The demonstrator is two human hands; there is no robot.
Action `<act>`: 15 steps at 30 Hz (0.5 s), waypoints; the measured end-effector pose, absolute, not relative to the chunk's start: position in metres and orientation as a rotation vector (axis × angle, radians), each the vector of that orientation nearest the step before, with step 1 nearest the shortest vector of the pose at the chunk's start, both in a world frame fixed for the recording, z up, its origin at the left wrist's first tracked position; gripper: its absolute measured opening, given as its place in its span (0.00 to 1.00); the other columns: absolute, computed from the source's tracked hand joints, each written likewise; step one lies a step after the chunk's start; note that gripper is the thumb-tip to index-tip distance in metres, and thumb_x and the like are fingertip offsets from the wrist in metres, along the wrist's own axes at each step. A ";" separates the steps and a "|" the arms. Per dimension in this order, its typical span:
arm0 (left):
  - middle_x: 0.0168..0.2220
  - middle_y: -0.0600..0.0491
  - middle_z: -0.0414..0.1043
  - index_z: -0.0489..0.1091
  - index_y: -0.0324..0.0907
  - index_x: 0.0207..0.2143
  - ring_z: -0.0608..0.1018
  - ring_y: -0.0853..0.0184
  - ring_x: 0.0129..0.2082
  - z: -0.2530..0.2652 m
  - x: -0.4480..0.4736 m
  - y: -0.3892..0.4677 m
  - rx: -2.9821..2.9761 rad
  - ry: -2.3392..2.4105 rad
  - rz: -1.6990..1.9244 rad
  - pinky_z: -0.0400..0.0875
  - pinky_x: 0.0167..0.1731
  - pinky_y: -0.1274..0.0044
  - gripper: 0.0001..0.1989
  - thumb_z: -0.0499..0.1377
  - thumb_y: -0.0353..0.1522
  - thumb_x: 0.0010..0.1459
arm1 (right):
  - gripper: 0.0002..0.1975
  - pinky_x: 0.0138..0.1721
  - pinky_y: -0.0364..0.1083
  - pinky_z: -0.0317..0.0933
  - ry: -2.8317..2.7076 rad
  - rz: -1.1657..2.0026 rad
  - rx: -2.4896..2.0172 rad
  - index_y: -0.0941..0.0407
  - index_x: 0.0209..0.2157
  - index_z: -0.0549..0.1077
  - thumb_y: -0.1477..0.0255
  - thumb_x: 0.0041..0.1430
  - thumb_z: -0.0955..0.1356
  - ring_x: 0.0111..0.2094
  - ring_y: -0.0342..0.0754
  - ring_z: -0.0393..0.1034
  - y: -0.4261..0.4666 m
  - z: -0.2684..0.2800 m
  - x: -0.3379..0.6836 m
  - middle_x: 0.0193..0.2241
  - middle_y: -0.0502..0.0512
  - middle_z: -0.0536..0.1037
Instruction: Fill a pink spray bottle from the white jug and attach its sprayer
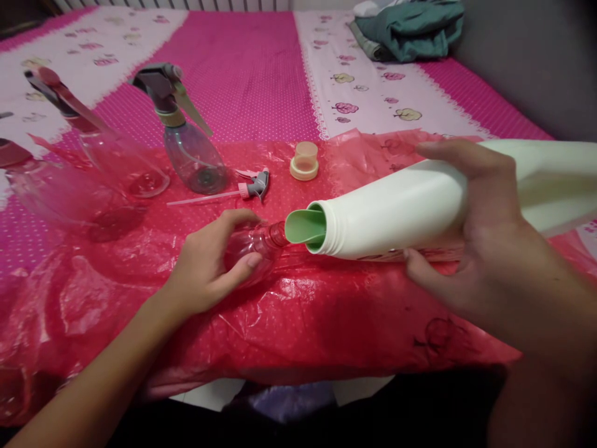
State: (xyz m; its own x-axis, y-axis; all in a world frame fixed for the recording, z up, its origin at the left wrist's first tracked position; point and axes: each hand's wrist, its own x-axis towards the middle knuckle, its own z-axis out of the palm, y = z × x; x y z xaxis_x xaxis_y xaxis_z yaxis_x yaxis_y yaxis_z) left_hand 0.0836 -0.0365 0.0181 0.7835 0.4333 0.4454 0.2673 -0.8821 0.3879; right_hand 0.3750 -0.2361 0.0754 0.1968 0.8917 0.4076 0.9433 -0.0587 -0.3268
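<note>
My left hand (pixel 209 264) is wrapped round a clear reddish spray bottle (pixel 261 249) that has no spray head on. In my right hand (pixel 489 249) is a large white jug-like bottle (pixel 396 211), tilted nearly flat with its mouth to the left. Its green pour spout (pixel 303 227) sits right at the neck of the spray bottle; whether they touch I cannot tell. No liquid can be made out at the spout. Behind my left hand lies a loose grey and pink spray head (pixel 254 185) with its tube. A yellowish see-through cap (pixel 305 160) stands behind the spout.
Several spray bottles with heads on stand at the left, among them a grey one (pixel 193 155) and a pink one (pixel 121 162). Wrinkled red plastic sheeting (pixel 326 323) covers the near part of the bed (pixel 247 68). Folded green cloth (pixel 415 31) lies at the far right.
</note>
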 end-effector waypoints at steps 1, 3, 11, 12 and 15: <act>0.53 0.49 0.84 0.67 0.48 0.60 0.87 0.54 0.48 0.018 0.084 -0.037 2.666 0.541 0.768 0.80 0.45 0.65 0.17 0.54 0.44 0.75 | 0.49 0.59 0.70 0.75 -1.728 -0.136 -1.949 0.41 0.76 0.52 0.66 0.54 0.69 0.75 0.73 0.57 -0.236 0.075 0.377 0.72 0.64 0.58; 0.53 0.48 0.84 0.67 0.48 0.60 0.87 0.53 0.49 0.019 0.084 -0.037 2.658 0.543 0.754 0.80 0.45 0.64 0.17 0.55 0.44 0.75 | 0.51 0.57 0.68 0.76 -1.735 -0.141 -1.929 0.41 0.76 0.51 0.65 0.52 0.70 0.74 0.73 0.57 -0.235 0.074 0.380 0.73 0.63 0.57; 0.54 0.49 0.83 0.67 0.49 0.60 0.87 0.53 0.49 0.019 0.084 -0.037 2.643 0.540 0.751 0.79 0.46 0.64 0.17 0.56 0.43 0.74 | 0.50 0.42 0.57 0.81 -1.740 -0.162 -1.936 0.38 0.76 0.51 0.65 0.55 0.72 0.68 0.69 0.64 -0.236 0.075 0.380 0.68 0.62 0.62; 0.54 0.49 0.83 0.67 0.49 0.60 0.87 0.53 0.49 0.019 0.084 -0.037 2.642 0.541 0.753 0.79 0.46 0.64 0.17 0.56 0.43 0.74 | 0.50 0.43 0.57 0.80 -1.736 -0.157 -1.934 0.39 0.76 0.51 0.65 0.55 0.72 0.68 0.69 0.64 -0.237 0.075 0.378 0.68 0.62 0.62; 0.54 0.49 0.83 0.67 0.48 0.60 0.87 0.53 0.49 0.019 0.084 -0.037 2.643 0.542 0.751 0.79 0.46 0.64 0.17 0.56 0.43 0.74 | 0.47 0.50 0.63 0.79 -1.644 -0.128 -1.948 0.42 0.76 0.54 0.64 0.56 0.70 0.69 0.70 0.63 -0.236 0.074 0.370 0.68 0.64 0.62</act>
